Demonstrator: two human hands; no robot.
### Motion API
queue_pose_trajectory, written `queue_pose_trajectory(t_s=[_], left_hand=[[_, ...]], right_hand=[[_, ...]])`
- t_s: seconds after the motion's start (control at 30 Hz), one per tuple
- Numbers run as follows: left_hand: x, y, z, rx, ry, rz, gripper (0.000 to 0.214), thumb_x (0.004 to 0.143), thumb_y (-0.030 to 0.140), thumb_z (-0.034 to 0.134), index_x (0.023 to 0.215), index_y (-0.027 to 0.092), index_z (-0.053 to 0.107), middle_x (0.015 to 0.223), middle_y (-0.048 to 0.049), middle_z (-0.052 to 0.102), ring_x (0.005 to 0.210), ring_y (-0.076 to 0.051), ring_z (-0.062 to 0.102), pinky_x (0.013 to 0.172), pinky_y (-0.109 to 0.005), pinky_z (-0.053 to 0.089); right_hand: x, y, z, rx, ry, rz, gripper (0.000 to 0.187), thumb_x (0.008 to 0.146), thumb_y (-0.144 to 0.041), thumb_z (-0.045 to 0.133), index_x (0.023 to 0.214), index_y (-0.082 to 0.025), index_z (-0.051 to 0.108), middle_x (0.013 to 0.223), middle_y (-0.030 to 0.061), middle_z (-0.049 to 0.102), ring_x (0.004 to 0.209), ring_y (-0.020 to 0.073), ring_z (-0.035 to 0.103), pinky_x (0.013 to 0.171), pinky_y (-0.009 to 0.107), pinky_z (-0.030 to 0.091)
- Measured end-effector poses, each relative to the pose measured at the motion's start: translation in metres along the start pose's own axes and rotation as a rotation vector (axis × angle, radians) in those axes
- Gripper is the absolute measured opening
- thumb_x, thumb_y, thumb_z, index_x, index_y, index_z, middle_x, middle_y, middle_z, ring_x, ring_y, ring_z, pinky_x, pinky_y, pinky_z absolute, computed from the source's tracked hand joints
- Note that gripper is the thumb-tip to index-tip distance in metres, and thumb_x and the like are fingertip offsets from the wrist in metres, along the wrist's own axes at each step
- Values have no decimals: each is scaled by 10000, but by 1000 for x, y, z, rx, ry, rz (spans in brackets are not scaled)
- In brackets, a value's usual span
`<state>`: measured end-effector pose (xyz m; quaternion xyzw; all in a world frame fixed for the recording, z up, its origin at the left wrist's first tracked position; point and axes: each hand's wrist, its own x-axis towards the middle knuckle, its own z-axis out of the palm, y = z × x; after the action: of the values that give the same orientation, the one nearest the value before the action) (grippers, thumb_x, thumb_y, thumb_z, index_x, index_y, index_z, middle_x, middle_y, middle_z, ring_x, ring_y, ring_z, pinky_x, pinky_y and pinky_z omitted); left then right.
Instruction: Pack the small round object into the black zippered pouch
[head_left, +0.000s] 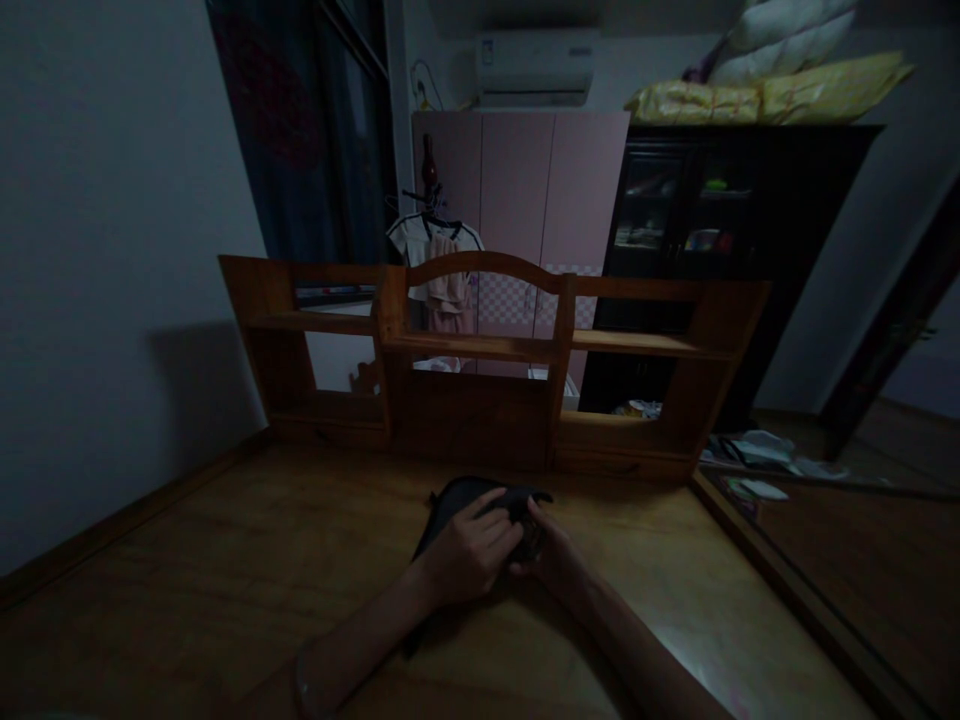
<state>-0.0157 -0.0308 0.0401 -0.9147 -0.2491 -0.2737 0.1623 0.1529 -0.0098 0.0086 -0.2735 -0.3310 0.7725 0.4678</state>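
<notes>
Dim wooden shelving (472, 347) lines the far edge of the tabletop (247, 540). Just in front of that edge's middle, a black bag (459, 492) lies partly hidden under both hands: the left hand (472, 550) curls its fingers over it, the right hand (553, 552) grips its right end, thumb uppermost.
</notes>
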Motion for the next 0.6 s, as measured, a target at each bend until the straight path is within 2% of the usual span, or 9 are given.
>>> queue_pose_trajectory(t_s=[0.17,0.33,0.47,0.6], left_hand=[[5,6,-4,54,-36,-28,335,883,161,358,1178,94,502,1113,-126,624,1160,-212,517,1127,-465,263],[10,13,-6,43,-83,-77,357,903,198,365,1229,100,470,1254,-139,552,1251,-227,443,1123,-465,275],[5,9,-2,65,-47,-10,358,891,183,377,1221,89,479,1270,-151,539,1279,-250,414,1106,-462,310],[-1,6,5,80,23,31,326,865,211,446,1152,80,527,1159,-153,598,1238,-280,449,1075,-454,353]], right_hand=[[2,0,-1,28,28,-18,365,723,-456,703,951,-178,640,801,38,668,713,164,641,454,228,546],[5,-3,-8,77,34,-27,379,728,-466,694,972,-181,646,838,35,687,691,157,655,455,240,560],[6,-4,-9,115,-30,49,382,799,-502,607,957,-156,642,777,35,684,605,144,645,429,247,550],[4,-3,-9,150,-61,73,374,811,-503,595,890,-141,639,700,17,670,547,128,624,395,218,521]])
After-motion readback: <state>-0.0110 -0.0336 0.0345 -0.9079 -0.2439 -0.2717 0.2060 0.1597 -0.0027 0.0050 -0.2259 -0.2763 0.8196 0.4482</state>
